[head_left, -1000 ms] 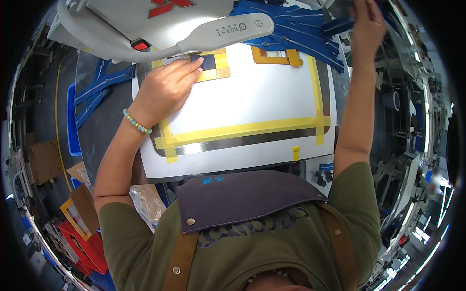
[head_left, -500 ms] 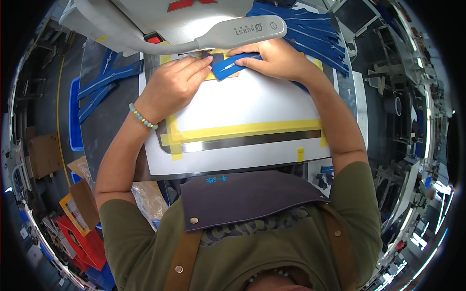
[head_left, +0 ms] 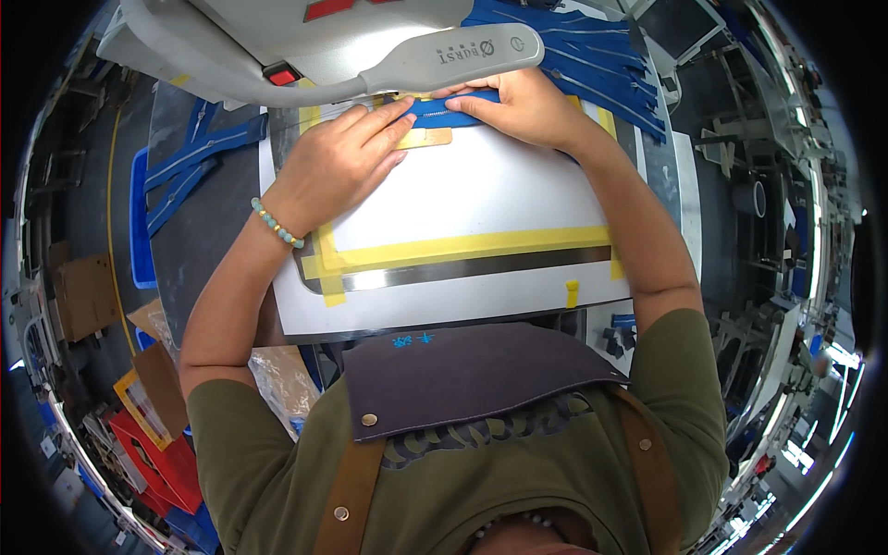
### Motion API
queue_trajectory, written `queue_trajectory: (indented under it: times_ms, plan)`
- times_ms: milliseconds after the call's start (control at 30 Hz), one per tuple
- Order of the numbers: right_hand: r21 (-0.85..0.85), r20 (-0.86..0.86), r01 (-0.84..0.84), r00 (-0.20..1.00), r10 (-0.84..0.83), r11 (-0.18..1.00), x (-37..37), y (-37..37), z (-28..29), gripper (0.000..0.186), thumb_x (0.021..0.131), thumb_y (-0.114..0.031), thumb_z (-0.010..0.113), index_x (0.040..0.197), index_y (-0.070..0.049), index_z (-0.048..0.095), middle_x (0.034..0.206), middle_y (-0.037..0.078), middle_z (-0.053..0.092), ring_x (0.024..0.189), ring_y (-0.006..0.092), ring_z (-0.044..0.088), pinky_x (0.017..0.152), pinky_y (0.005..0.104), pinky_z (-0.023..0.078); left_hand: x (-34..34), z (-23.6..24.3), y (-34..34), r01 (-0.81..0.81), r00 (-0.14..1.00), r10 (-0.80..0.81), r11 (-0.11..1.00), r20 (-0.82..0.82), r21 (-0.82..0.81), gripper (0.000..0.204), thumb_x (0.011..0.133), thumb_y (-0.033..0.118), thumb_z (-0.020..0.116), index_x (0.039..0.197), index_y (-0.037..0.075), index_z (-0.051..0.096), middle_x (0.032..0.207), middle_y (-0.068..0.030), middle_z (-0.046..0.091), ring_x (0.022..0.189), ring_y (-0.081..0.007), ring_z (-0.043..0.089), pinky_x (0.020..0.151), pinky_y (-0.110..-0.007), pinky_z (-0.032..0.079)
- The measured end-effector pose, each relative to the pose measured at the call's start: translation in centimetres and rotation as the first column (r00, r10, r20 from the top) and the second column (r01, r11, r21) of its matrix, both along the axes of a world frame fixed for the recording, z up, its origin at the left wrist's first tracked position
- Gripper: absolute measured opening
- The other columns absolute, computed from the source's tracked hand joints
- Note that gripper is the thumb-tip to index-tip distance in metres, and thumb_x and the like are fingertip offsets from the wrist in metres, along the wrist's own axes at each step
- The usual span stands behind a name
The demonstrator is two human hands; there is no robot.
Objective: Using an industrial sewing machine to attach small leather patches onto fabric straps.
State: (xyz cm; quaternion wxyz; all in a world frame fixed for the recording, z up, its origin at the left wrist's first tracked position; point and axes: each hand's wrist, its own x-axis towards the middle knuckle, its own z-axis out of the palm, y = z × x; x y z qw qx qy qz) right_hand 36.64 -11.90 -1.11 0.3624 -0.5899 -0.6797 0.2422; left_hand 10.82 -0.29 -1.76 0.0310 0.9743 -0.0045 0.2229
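Both my hands are on the blue strip [head_left: 453, 106], at the far edge of the white plate [head_left: 462, 194], right under the grey machine arm [head_left: 444, 60].

Left hand [head_left: 338, 166]: palm down, fingers together and stretched flat, tips pressing the strip's left end. It also covers part of a tan tab [head_left: 425, 139] just beside the strip. Beaded bracelet [head_left: 276, 224] on that wrist.

Right hand [head_left: 527, 109]: fingers curled close together, pinning the strip's right part to the plate (can't tell if the thumb is under the strip or on top, it's hidden).

Strip lies flat, roughly level across the picture, between the two hands' fingertips.

Plate has yellow tape [head_left: 462, 248] framing it: a band along the near side, more down the left. A small yellow tape bit [head_left: 572, 292] sits near the right front corner.

More blue pieces [head_left: 592, 46] are piled beyond the right hand, others [head_left: 199, 162] lie left of the plate on the grey table [head_left: 222, 240]. Dark apron bib [head_left: 472, 370] at the near edge.
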Motion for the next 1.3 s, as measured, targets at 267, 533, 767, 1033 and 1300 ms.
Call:
queue_trajectory:
  times_ms: [267,533,767,1033,1300]
  plan:
    - [0.004,0.005,0.017,1.0,-0.017,1.0,0.2,0.1,-0.4,0.025,0.095,-0.017,0.073,0.115,-0.002,0.078,0.102,0.016,0.08,0.089,0.0255,0.076,0.084,0.0331,0.057,0.2,-0.2,0.2,0.002,1.0,-0.004,0.996,-0.026,-0.092,0.033,0.092,0.017,0.077,0.12,0.001,0.074,0.131,-0.008,0.072,0.097,-0.0241,0.072,0.085,-0.035,0.06]
    - [-0.557,0.101,-0.001,0.992,0.069,0.831,2.2,-1.0,6.7,0.039,0.098,-0.029,0.073,0.127,-0.003,0.076,0.088,0.002,0.072,0.074,0.0101,0.065,0.071,0.0279,0.052,-0.3,-0.5,0.0,-0.064,0.998,0.057,0.976,-0.039,-0.208,0.029,0.093,0.015,0.076,0.119,0.003,0.073,0.126,-0.0088,0.072,0.108,-0.0284,0.073,0.092,-0.039,0.06]
    - [-0.225,0.464,0.217,0.881,-0.092,0.95,9.4,-5.1,8.1,0.027,0.094,-0.026,0.076,0.115,-0.008,0.079,0.078,0.001,0.064,0.068,0.0121,0.06,0.067,0.0285,0.048,0.1,0.0,-0.1,-0.039,0.999,0.033,0.986,-0.038,-0.163,0.028,0.093,0.016,0.076,0.117,0.001,0.073,0.124,-0.0102,0.072,0.106,-0.0285,0.073,0.091,-0.039,0.06]
    - [0.257,0.705,0.028,0.679,-0.207,0.966,5.9,-4.2,6.0,0.023,0.094,-0.015,0.074,0.115,-0.007,0.077,0.1,0.008,0.074,0.093,0.0253,0.072,0.084,0.037,0.057,0.2,-0.3,-0.4,-0.062,0.998,0.056,0.985,-0.043,-0.158,0.027,0.092,0.015,0.076,0.114,0.0,0.071,0.12,-0.0103,0.07,0.099,-0.0278,0.073,0.088,-0.038,0.06]
    - [0.086,0.449,-0.196,0.883,0.137,0.977,-0.3,-2.1,2.1,0.036,0.086,-0.005,0.073,0.122,-0.006,0.072,0.115,0.01,0.068,0.098,0.0317,0.07,0.086,0.0443,0.057,0.4,-0.1,-0.2,0.007,1.0,-0.006,0.999,0.03,-0.05,0.029,0.091,0.014,0.077,0.115,-0.003,0.072,0.13,-0.009,0.071,0.096,-0.0232,0.07,0.083,-0.035,0.059]
